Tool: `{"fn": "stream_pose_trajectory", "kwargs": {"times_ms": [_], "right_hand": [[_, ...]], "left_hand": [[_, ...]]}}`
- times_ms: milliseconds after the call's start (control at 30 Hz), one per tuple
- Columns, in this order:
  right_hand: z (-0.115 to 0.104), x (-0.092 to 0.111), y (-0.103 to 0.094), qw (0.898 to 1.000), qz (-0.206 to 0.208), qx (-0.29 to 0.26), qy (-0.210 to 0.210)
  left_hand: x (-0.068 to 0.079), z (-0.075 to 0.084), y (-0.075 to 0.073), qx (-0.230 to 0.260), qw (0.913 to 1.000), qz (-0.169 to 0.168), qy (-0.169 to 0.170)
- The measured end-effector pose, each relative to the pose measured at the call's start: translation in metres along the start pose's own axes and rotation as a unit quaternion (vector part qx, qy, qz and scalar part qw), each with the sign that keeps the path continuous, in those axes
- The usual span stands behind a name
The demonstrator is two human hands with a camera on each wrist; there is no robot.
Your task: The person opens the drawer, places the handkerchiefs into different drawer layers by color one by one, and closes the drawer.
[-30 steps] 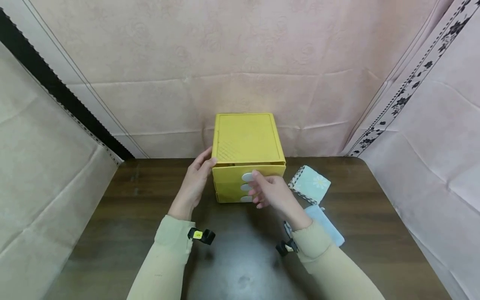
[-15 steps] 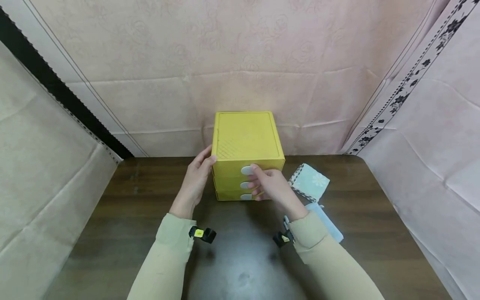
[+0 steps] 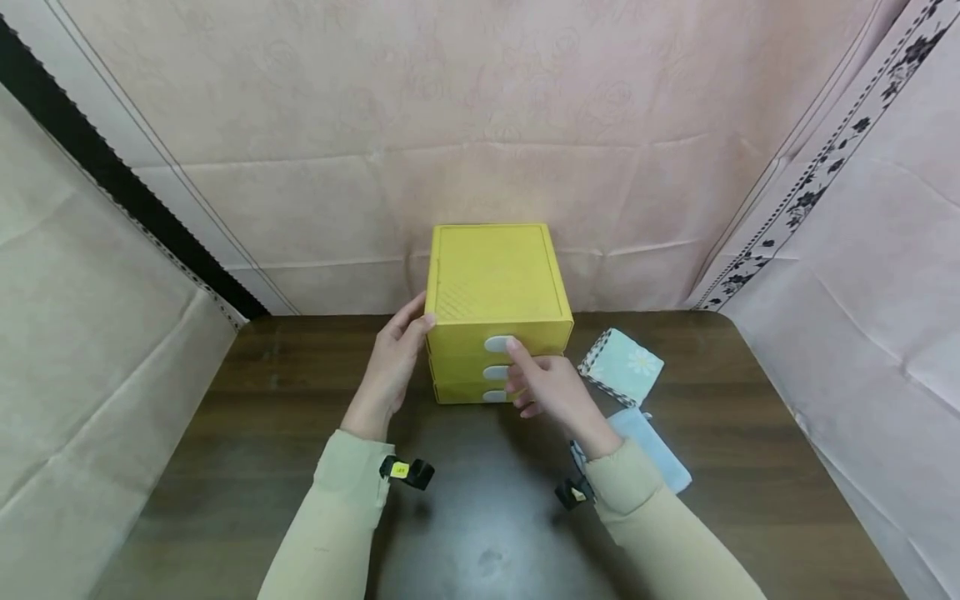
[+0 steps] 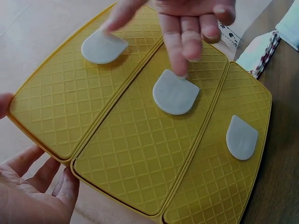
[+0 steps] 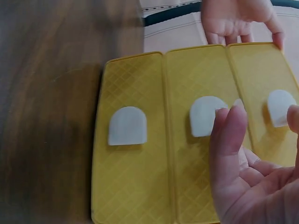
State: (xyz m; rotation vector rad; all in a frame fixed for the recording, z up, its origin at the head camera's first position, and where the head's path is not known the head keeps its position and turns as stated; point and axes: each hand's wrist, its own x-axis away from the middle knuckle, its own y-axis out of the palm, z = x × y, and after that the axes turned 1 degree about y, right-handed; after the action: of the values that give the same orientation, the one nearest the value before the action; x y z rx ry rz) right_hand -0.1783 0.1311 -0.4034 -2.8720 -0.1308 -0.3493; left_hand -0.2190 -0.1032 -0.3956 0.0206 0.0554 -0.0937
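In the head view a yellow drawer box (image 3: 495, 279) with three stacked drawers stands at the back of the table. Each drawer front carries a white rounded tab, and all the fronts sit flush. My left hand (image 3: 393, 354) rests against the box's left side, thumb at the upper front corner. My right hand (image 3: 551, 387) is at the front, its thumb touching the top white tab (image 3: 497, 343). In the left wrist view its other fingers reach down loosely, one fingertip at the middle tab (image 4: 176, 93). The drawers' insides are hidden.
Right of the box lies a folded light-green cloth item (image 3: 624, 367) with a flower and checkered edge. A light-blue item (image 3: 651, 450) lies in front of it, partly covered by my right forearm. Pale fabric (image 3: 495, 150) hangs behind the brown table (image 3: 480, 533).
The top drawer stood slightly out one second ago, with a gap below the lid; it is now pushed in flush. My left hand has stayed at the box's side.
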Motion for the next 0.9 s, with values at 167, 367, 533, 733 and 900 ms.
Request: {"fn": "stream_pose_trajectory", "kwargs": {"times_ms": [167,367,533,733,900], "right_hand": [[0.013,-0.008,0.003,1.0,-0.006,0.029,-0.002],[0.027,-0.018,0.01,1.0,-0.016,0.024,-0.005],[0.035,-0.017,0.017,0.999,-0.024,-0.04,0.006],[0.04,-0.016,0.023,0.996,-0.011,-0.083,0.005],[0.043,-0.017,0.027,0.996,0.001,-0.093,0.0]], "left_hand": [[-0.002,0.0,0.0,0.002,1.0,0.003,-0.005],[-0.002,0.0,-0.001,0.0,0.9999,0.005,-0.013],[0.003,0.001,0.0,-0.001,0.9999,0.007,-0.015],[0.002,0.009,0.0,-0.014,0.9998,0.003,-0.016],[-0.001,0.014,-0.001,-0.035,0.9992,0.006,-0.018]]}}
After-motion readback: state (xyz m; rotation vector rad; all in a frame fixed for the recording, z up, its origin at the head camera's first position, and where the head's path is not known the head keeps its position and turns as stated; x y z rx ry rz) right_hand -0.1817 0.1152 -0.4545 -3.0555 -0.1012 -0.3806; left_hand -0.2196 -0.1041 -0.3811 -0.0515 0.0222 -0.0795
